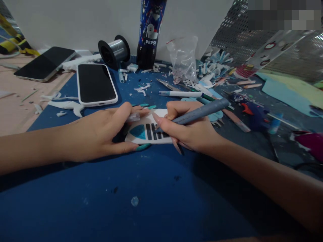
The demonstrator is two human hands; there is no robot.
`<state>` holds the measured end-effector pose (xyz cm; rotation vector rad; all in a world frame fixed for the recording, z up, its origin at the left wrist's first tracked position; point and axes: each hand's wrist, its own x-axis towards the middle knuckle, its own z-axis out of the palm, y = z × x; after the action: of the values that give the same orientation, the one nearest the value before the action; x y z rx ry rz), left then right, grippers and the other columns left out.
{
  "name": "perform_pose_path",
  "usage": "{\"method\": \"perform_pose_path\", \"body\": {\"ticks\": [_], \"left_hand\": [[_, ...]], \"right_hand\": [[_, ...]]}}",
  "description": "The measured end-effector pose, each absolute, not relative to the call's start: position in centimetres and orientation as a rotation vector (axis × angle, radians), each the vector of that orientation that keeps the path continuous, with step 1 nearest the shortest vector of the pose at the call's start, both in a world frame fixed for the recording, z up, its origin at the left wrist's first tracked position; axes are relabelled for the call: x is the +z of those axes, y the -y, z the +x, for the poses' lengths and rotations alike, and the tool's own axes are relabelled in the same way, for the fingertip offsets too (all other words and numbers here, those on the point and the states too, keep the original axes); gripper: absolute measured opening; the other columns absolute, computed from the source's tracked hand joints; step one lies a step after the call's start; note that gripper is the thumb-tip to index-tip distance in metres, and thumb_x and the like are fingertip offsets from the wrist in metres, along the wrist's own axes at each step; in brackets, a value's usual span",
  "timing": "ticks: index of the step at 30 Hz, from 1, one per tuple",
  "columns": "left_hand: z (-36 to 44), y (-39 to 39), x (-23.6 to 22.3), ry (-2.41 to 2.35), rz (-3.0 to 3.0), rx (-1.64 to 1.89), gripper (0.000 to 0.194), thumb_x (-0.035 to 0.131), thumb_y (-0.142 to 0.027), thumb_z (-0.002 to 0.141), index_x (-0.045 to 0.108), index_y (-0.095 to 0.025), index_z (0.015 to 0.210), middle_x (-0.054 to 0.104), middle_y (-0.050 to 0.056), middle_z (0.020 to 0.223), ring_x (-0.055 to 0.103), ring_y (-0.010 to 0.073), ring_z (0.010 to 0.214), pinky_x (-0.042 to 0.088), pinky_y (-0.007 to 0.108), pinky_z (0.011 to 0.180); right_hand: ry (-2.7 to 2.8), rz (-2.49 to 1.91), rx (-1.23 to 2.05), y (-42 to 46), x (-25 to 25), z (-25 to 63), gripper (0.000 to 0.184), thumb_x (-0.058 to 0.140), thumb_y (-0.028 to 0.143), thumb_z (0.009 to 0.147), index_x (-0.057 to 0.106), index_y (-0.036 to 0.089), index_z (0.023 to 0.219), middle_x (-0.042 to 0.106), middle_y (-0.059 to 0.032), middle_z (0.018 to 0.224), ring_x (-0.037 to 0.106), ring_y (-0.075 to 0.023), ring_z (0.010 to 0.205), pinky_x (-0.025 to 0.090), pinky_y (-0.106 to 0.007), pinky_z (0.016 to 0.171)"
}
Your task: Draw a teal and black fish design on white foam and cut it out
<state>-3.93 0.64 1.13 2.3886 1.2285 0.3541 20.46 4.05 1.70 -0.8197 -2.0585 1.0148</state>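
Observation:
A small white board (pixel 161 115) lies flat on the blue mat, marked with a teal half-oval and several dark bars. My left hand (pixel 108 129) grips its left end, thumb along the near edge and fingers along the far edge. Beside that index finger is a small translucent piece (pixel 133 117), possibly a cap; I cannot tell exactly. Pinched in my right hand (pixel 191 126) is a grey-blue marker (pixel 202 112), slanting up to the right. Its tip is down at the dark bars, partly hidden by the thumb.
Two phones (pixel 97 84) lie at the back left near a wire spool (pixel 114 52). A Pepsi bottle (pixel 150 37), a plastic bag (pixel 183 57) and foam scraps (pixel 214 67) stand behind. To the right are a white pen (pixel 176 94) and a dark blue glue gun (pixel 257 114).

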Motion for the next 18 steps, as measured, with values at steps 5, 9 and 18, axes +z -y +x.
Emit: {"method": "perform_pose_path", "body": {"ticks": [5,9,18], "left_hand": [[-4.04,-0.88,0.91,-1.228,2.346,0.361,0.038,0.053,-0.058,0.092,0.045,-0.025,0.11,0.053,0.012,0.159,0.06,0.0365,0.139,0.06,0.047,0.1],[-3.93,-0.59,0.91,-1.253,2.366,0.389,0.032,0.053,-0.052,0.095,0.045,-0.026,0.113,0.053,0.011,0.159,0.057,0.0329,0.143,0.056,0.044,0.107],[-3.77,-0.46,1.06,-1.248,2.365,0.374,0.036,0.051,-0.058,0.097,0.043,-0.027,0.113,0.049,0.01,0.163,0.056,0.0334,0.144,0.055,0.044,0.11]], "right_hand": [[2.069,-0.842,1.001,-4.05,1.69,20.45,0.046,0.065,0.006,0.087,0.033,0.022,0.058,0.035,0.0087,0.049,0.033,-0.0062,0.044,0.032,-0.025,0.045],[2.06,-0.833,1.039,-4.02,1.82,20.41,0.046,0.064,0.005,0.087,0.033,0.022,0.058,0.036,0.0088,0.048,0.035,-0.0065,0.043,0.032,-0.024,0.044],[2.038,-0.87,1.067,-3.84,1.64,20.56,0.046,0.066,0.016,0.092,0.035,0.022,0.058,0.042,0.0075,0.048,0.038,-0.0062,0.04,0.027,-0.024,0.037]]}}
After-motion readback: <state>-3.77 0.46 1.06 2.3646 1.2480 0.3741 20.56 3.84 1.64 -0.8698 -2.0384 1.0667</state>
